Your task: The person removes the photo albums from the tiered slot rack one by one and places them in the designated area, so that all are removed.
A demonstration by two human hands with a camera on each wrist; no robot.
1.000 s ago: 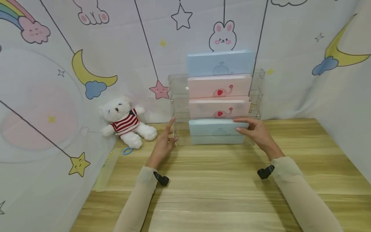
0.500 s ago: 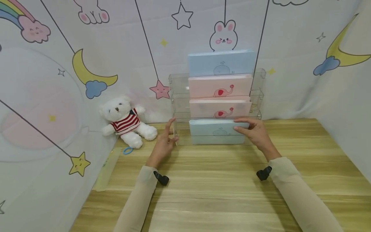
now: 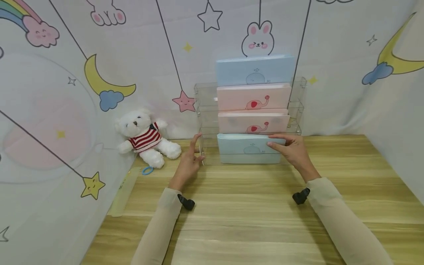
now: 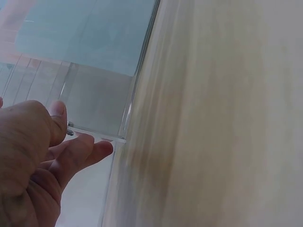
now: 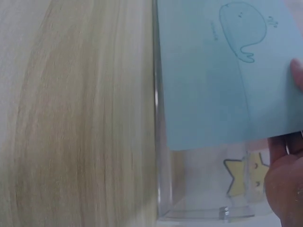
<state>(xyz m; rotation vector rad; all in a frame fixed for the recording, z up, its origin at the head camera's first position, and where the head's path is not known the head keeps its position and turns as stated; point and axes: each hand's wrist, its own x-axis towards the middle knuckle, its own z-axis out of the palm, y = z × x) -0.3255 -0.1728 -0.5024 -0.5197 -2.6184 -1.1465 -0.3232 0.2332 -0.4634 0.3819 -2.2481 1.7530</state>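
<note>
A clear tiered rack [image 3: 209, 141] stands at the back of the table, holding several notebooks. My left hand [image 3: 187, 163] holds the rack's left side; in the left wrist view the thumb and fingers [image 4: 97, 152] lie about its side panel. My right hand [image 3: 296, 151] pinches the upper right corner of the light-blue whale notebook [image 3: 240, 149] in the front tier. Close up in the right wrist view, the notebook's cover [image 5: 203, 94] shows, with part of the hand at the right edge. Behind it stand two pink elephant notebooks [image 3: 232, 123] and a blue whale notebook [image 3: 232, 71].
A white teddy bear [image 3: 145, 136] in a striped shirt sits left of the rack. By its feet lies a blue ring [image 3: 147, 170], with a pale yellow-green strip [image 3: 124, 193] along the table's left edge. Printed cloth [image 3: 159, 62] hangs behind the wooden table [image 3: 238, 213].
The head view has shifted slightly. Both hands keep nearly the same places on the rack and the front notebook.
</note>
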